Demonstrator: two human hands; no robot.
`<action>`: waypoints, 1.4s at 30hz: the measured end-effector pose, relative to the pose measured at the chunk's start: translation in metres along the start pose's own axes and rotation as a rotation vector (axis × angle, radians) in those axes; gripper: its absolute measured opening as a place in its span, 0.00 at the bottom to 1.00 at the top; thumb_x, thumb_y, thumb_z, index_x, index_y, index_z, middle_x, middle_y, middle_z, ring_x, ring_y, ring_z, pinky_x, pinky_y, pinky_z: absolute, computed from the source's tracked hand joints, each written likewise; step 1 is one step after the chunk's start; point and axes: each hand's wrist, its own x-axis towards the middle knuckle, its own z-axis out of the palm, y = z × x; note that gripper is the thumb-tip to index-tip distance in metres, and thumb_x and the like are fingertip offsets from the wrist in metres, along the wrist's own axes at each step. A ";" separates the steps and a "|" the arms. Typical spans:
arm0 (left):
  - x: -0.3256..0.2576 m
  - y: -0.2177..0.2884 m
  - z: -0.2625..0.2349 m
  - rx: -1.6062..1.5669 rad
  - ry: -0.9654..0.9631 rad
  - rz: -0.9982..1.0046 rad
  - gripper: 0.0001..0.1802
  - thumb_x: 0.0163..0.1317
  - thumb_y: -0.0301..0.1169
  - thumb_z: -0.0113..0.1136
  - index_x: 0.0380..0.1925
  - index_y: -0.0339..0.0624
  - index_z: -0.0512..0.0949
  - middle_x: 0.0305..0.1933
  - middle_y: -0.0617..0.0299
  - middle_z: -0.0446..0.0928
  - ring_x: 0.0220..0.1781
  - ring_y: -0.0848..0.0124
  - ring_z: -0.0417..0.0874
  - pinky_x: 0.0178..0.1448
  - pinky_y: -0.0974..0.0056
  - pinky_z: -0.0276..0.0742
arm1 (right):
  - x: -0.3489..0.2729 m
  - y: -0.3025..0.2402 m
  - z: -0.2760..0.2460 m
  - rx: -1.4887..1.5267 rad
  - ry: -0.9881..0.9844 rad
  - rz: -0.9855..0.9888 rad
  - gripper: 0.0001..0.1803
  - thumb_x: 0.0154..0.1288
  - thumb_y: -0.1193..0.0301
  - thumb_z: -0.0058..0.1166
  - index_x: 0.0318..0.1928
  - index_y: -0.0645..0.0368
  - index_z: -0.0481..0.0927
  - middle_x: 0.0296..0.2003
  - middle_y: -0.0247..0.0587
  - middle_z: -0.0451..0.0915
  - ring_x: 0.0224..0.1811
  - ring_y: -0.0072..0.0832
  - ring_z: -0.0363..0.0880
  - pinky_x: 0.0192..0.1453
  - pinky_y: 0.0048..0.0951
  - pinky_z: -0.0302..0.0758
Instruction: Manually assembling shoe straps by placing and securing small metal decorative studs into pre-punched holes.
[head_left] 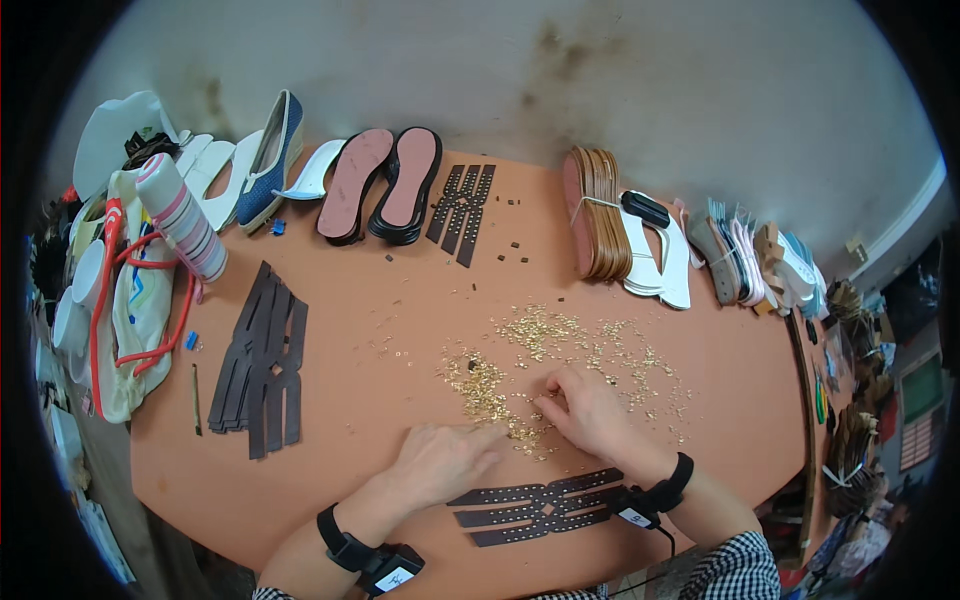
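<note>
Small gold metal studs (478, 385) lie in a loose pile on the table, with more scattered to the right. My left hand (450, 462) reaches in from the lower left; its index finger stretches to the near edge of the pile, with the thumb apart below it. At the pile's right edge my right hand (590, 412) has its fingers curled and thumb bent toward them; whatever may be between the tips is too small to make out. Just below both hands lies a dark brown slotted strap piece (548, 508) set with rows of studs, partly behind my right wrist.
Plain dark strap pieces (275, 370) are stacked at left, near a striped spray can (182, 215) and a red-handled bag (140, 310). Pink-topped soles (408, 185), a studded strap piece (462, 210), a blue wedge shoe (272, 165) and tied brown soles (603, 215) line the back.
</note>
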 end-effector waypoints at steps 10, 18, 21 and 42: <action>-0.002 -0.006 0.005 0.056 0.024 0.032 0.19 0.56 0.39 0.58 0.48 0.53 0.75 0.32 0.58 0.81 0.30 0.57 0.82 0.33 0.55 0.77 | -0.002 0.027 -0.002 0.040 0.068 0.124 0.06 0.57 0.75 0.53 0.36 0.62 0.74 0.35 0.48 0.74 0.37 0.43 0.77 0.40 0.36 0.74; 0.000 -0.004 0.005 0.069 0.004 -0.001 0.17 0.56 0.39 0.57 0.47 0.53 0.75 0.30 0.56 0.81 0.30 0.55 0.81 0.33 0.53 0.77 | -0.008 0.001 0.005 0.077 0.064 0.038 0.06 0.59 0.73 0.51 0.37 0.60 0.73 0.36 0.47 0.73 0.37 0.47 0.75 0.42 0.41 0.73; 0.001 -0.004 0.005 0.058 0.003 -0.003 0.17 0.56 0.38 0.57 0.47 0.53 0.75 0.30 0.55 0.81 0.30 0.55 0.81 0.33 0.53 0.76 | -0.005 0.004 0.008 0.052 0.034 -0.025 0.06 0.60 0.72 0.50 0.36 0.60 0.73 0.35 0.46 0.73 0.37 0.46 0.75 0.41 0.41 0.73; -0.001 -0.005 0.006 0.105 -0.038 -0.010 0.17 0.56 0.38 0.56 0.47 0.53 0.75 0.29 0.54 0.80 0.31 0.54 0.81 0.33 0.51 0.76 | 0.020 -0.004 0.000 -0.085 -0.180 -0.039 0.06 0.58 0.72 0.48 0.30 0.63 0.75 0.29 0.51 0.77 0.33 0.49 0.77 0.38 0.43 0.74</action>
